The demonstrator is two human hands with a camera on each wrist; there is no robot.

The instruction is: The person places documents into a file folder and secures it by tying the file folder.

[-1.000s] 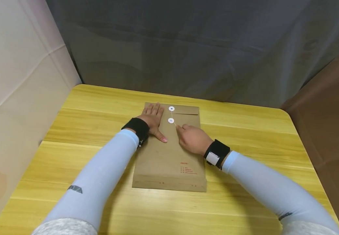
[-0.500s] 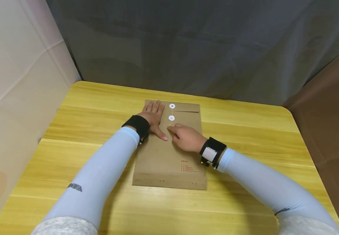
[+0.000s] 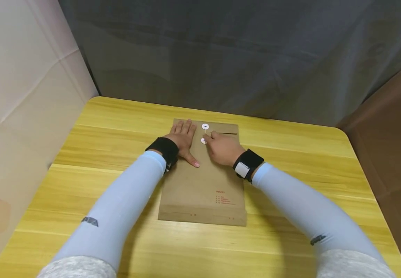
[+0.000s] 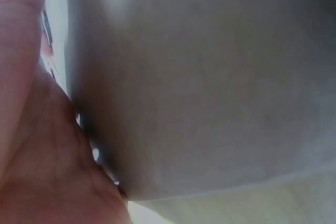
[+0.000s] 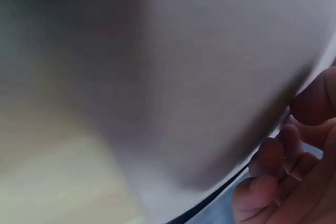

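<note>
Since a second ago, right hand [image 3: 222, 148] has slid up the envelope [image 3: 203, 181] to the lower string button [image 3: 203, 141], fingers curled; string hidden, so pinch uncertain. Left hand [image 3: 183, 139] flat, pressing the flap. Envelope lies mid-bench [image 3: 290, 154], long axis toward the far edge. Wrist views blurred.

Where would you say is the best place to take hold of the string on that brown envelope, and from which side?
Probably the short run of string between the two white discs near the envelope flap, pinched with fingertips from the right. The left hand lies flat on the left of the discs, so that side is blocked; the right hand is already at the lower disc.
</note>
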